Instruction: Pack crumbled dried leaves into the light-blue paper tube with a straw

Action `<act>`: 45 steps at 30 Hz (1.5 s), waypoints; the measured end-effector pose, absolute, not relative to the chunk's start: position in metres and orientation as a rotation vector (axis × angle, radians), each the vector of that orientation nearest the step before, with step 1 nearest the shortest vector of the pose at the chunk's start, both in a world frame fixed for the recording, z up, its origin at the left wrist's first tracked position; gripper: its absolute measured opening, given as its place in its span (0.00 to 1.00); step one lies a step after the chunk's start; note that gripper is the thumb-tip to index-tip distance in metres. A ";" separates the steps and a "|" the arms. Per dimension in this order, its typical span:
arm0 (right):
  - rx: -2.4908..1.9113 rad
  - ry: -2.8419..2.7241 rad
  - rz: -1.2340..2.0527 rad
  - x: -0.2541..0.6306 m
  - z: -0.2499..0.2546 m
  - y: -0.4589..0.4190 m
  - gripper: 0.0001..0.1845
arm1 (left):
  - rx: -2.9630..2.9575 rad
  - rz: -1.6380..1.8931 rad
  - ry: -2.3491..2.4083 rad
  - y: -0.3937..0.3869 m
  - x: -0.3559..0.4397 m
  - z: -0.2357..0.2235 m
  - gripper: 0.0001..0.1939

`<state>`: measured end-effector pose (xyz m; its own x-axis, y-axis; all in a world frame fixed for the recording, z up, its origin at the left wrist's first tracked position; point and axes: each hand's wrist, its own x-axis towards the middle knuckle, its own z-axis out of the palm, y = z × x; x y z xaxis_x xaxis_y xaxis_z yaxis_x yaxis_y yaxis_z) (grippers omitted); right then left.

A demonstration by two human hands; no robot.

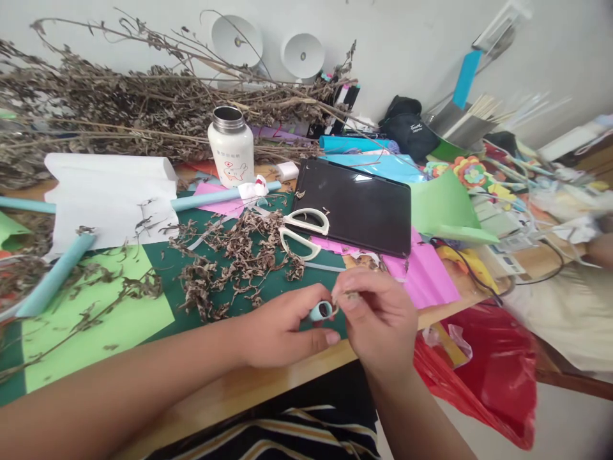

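Gripping the tube [317,312], the left hand [285,329] should brace it; the right hand [380,313], pinching what seems leaf [352,295], needs a light touch.

A plain off-white wall [383,38] is rising behind a light wooden table [234,391], with a white electrical fixture [500,27] sitting high toward the right and two round white lamp heads [238,41] facing outward in front of it. Soft, diffuse light is spreading across the room. At right, cream fabric [560,313] is lying above a brown wooden rail [569,379], and a pale floor [569,418] is showing below.
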<state>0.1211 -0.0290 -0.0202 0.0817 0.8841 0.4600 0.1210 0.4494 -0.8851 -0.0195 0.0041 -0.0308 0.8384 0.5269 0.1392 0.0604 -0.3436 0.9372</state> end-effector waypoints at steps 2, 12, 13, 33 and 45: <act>-1.000 -1.592 0.630 0.122 -0.019 -0.031 0.12 | 1.841 0.568 0.423 0.002 -0.018 -0.036 0.07; -1.027 -1.819 0.368 0.136 -0.025 -0.035 0.16 | 1.835 0.471 0.448 -0.002 -0.016 -0.037 0.11; -1.025 -1.814 0.331 0.136 -0.025 -0.035 0.16 | 1.840 0.460 0.442 -0.002 -0.016 -0.039 0.12; -1.043 -2.112 0.168 0.142 -0.023 -0.042 0.09 | 1.989 0.491 0.395 -0.003 -0.012 -0.048 0.10; -1.269 -1.814 0.974 0.146 -0.014 -0.040 0.03 | 2.046 0.412 0.429 -0.005 -0.012 -0.045 0.12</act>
